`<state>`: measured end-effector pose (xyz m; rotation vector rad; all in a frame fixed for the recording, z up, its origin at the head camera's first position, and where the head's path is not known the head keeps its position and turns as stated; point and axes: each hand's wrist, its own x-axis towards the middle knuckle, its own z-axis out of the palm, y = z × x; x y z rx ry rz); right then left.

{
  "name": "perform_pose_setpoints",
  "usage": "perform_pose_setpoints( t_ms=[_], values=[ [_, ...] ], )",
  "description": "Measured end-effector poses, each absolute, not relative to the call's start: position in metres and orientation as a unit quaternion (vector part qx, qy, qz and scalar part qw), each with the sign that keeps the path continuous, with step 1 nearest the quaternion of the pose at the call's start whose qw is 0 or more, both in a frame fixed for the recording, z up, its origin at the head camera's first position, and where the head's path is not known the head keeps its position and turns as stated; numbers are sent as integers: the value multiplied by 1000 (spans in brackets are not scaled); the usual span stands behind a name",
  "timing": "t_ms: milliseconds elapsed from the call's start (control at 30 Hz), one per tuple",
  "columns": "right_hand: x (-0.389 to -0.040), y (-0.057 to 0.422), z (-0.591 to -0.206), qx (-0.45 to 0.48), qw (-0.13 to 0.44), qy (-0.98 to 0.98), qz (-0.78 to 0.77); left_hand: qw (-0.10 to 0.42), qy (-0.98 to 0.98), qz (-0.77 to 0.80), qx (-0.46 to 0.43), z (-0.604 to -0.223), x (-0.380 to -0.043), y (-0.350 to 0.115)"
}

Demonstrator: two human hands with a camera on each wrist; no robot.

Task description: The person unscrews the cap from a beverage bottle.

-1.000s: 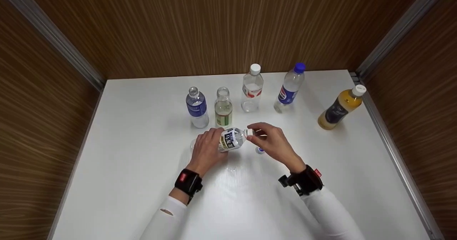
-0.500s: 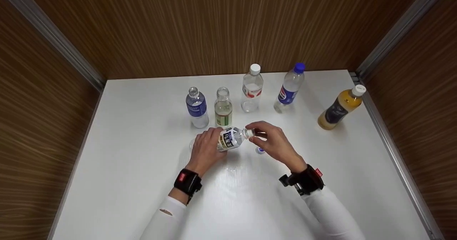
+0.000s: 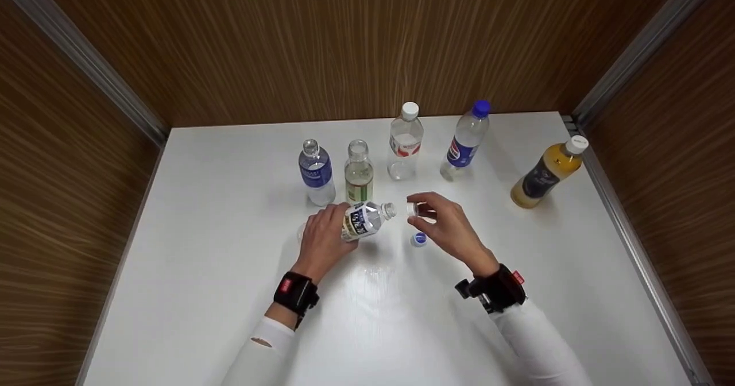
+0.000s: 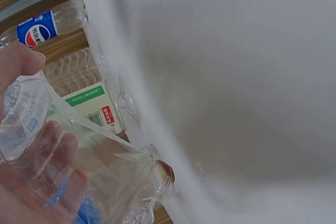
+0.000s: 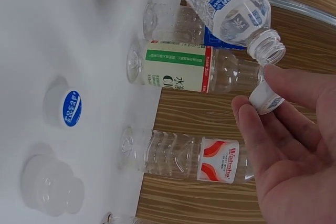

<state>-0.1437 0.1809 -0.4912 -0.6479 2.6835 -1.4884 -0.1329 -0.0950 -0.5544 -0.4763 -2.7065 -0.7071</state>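
In the head view my left hand (image 3: 326, 234) grips a clear plastic bottle (image 3: 364, 220) with a white, dark-lettered label, tilted with its uncapped neck toward the right. The left wrist view shows fingers through its clear wall. My right hand (image 3: 452, 226) pinches a white bottle cap (image 5: 266, 98) between thumb and fingers, a short gap away from the bottle's mouth. Below it, a blue-topped cap (image 3: 420, 239) lies on the table. Behind the held bottle, a green-label bottle (image 3: 359, 173) and a blue-label bottle (image 3: 316, 170) stand with no caps on.
Farther back stand a white-capped bottle (image 3: 405, 145) with a red and white label and a blue-capped Pepsi bottle (image 3: 462, 147). An amber, white-capped bottle (image 3: 542, 176) is at the right. Wood-grain panels (image 3: 367, 47) wall the white table (image 3: 218, 202).
The white cap has come off the bottle's neck in my right hand, which moved slightly right. My left hand and the bottle shifted slightly left.
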Motion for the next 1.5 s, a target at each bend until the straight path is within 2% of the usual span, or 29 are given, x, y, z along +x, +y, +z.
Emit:
perform_pose_setpoints(
  t_ms=[367, 800, 1500],
  values=[
    [-145, 182, -510, -214, -11, 882, -419, 158, -939, -262, -158, -554, -133, -100],
    [-147, 181, -525, -201, -1, 902, -383, 160, -938, -267, -156, -553, -133, -98],
    [-152, 174, -543, -244, -1, 924, -296, 157, -937, -269, -156, -553, -132, -97]
  ],
)
